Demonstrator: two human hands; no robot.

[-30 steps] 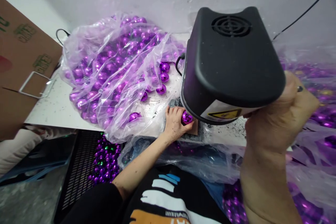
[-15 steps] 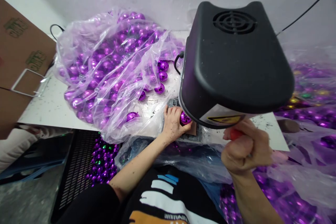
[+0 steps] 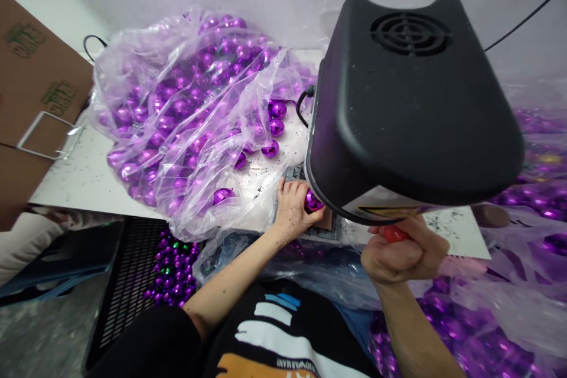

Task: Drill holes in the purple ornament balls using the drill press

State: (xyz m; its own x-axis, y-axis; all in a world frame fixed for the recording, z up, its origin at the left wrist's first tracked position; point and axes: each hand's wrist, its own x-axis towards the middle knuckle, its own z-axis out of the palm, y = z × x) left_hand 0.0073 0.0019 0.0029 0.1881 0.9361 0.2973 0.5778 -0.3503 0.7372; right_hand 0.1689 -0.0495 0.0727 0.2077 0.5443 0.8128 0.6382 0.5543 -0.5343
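- Now, from the head camera, I had the left hand [image 3: 296,209] grasping a purple ball [image 3: 312,201] over a brown pad [image 3: 327,221], thumb on its near side, part of it hidden by the black machine [image 3: 416,112].
- Over on the right, the right hand [image 3: 406,253] was clenched round a red knob [image 3: 394,234]; what the knob was fixed to, I couldn't tell.
- The ball, I judged, wanted a firm, square seat before any force went through the knob.
- Those left fingers lay close to the housing, so good form, to me, meant gripping by the ball's sides.
- Dark flecks dotted the white table [image 3: 71,180]; a clean pad seemed likely to help the ball sit true.
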